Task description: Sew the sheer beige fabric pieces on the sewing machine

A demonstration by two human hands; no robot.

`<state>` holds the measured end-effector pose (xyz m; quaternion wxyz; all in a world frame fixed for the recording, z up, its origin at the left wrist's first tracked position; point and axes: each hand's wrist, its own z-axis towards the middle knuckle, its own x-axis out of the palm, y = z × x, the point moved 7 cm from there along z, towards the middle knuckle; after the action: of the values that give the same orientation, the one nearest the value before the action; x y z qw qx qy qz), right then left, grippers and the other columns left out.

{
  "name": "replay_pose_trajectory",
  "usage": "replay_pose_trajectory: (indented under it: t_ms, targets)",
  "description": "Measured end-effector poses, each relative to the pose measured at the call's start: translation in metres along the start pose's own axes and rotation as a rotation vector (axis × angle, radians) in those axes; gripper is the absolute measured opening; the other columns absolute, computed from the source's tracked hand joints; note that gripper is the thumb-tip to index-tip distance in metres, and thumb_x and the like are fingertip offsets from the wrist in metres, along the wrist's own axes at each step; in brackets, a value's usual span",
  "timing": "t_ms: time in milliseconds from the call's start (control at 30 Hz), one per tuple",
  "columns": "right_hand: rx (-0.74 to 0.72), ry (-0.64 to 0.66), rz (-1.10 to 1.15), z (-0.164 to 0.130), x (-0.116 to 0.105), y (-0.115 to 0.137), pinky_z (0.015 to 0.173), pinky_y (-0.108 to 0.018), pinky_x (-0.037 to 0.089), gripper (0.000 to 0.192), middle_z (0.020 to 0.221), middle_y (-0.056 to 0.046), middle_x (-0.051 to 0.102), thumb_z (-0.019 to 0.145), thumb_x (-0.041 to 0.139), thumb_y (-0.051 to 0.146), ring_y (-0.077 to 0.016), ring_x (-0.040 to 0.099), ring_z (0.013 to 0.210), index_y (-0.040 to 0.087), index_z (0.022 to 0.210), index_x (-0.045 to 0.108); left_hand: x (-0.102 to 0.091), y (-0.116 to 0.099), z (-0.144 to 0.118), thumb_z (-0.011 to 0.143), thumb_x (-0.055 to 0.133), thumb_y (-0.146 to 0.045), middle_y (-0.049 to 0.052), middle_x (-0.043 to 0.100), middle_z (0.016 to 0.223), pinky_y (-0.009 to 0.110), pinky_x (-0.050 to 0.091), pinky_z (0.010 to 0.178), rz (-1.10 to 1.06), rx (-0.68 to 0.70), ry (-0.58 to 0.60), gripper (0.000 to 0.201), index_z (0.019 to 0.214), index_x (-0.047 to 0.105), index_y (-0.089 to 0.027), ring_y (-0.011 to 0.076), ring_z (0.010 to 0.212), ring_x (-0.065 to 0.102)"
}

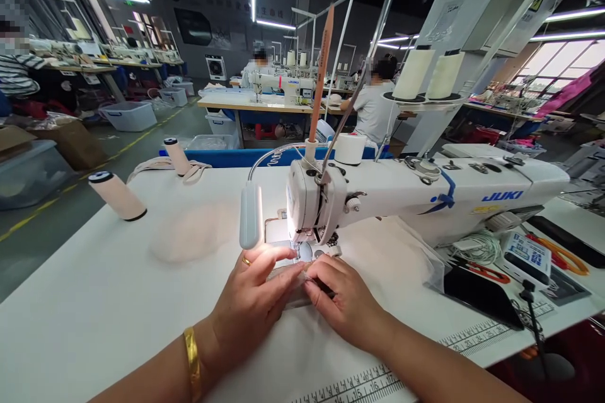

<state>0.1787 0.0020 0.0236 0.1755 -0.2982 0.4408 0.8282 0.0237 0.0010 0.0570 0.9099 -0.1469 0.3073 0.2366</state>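
Note:
Just in front of the needle of a white sewing machine (316,201), a thin, pale piece of fabric (297,298) is pinched between my hands. My left hand (255,293) has its thumb and fingertips closed on the left side of it, the index finger reaching toward the presser foot. From the right, my right hand (345,299) grips the same fabric with thumb and index finger, close to the left fingertips. Much of the fabric lies hidden under my fingers. A small lamp (250,214) lights the needle area.
Two thread cones (118,196) stand at the table's left, near a blurred pale cloth (189,231). On the right lie sheer material (392,249), a black phone (482,296), orange-handled scissors (567,256) and a white box (527,256). A ruler strip (359,387) runs along the front edge.

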Motion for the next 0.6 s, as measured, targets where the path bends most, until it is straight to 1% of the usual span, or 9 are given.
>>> replay_pose_trajectory:
  t_ms: [233,400,500,533,600]
  targets:
    - [-0.021,-0.007,0.008,0.0002,0.0005,0.0009,0.072,-0.032,0.046,0.021,0.081,0.0,0.061,0.103,0.048,0.022,-0.0177,0.055,0.077,0.023,0.083,0.053,-0.0027,-0.0014,0.0022,0.095,0.06,-0.006,0.009,0.073,0.115,0.036,0.055,0.092,0.016,0.009,-0.013,0.026,0.109,0.074,-0.023,0.0228,0.104,0.064]
    - [-0.029,-0.012,0.005,0.0015,0.0015,0.0008,0.071,-0.032,0.046,0.023,0.079,0.0,0.061,0.104,0.048,0.022,-0.0175,0.055,0.076,0.022,0.081,0.052,-0.0038,-0.0017,0.0033,0.094,0.061,-0.005,0.008,0.073,0.113,0.035,0.053,0.09,0.021,0.011,-0.026,0.025,0.104,0.074,-0.023,0.0221,0.101,0.063]
    - [-0.029,-0.011,0.005,0.0006,0.0013,0.0012,0.071,-0.032,0.046,0.024,0.078,0.0,0.06,0.104,0.048,0.022,-0.0179,0.055,0.076,0.023,0.08,0.053,-0.0046,-0.0012,0.0045,0.094,0.061,-0.005,0.006,0.073,0.109,0.034,0.052,0.089,0.017,-0.013,-0.025,0.024,0.098,0.075,-0.024,0.0211,0.097,0.062]
    - [-0.015,-0.011,0.01,-0.0001,0.0011,0.0007,0.071,-0.032,0.047,0.02,0.079,0.0,0.061,0.103,0.049,0.022,-0.0182,0.057,0.077,0.023,0.083,0.054,-0.0047,-0.001,0.0049,0.094,0.061,-0.005,0.006,0.073,0.108,0.034,0.051,0.088,0.013,-0.023,-0.024,0.023,0.096,0.075,-0.023,0.0208,0.096,0.062]
    - [0.03,-0.019,0.043,-0.002,0.0003,-0.0015,0.072,-0.032,0.05,0.006,0.088,-0.001,0.064,0.1,0.055,0.022,-0.0188,0.06,0.08,0.024,0.095,0.058,-0.0043,-0.0004,0.0057,0.095,0.06,-0.007,0.006,0.073,0.105,0.033,0.051,0.086,-0.001,-0.048,-0.017,0.022,0.094,0.075,-0.023,0.0202,0.093,0.062]
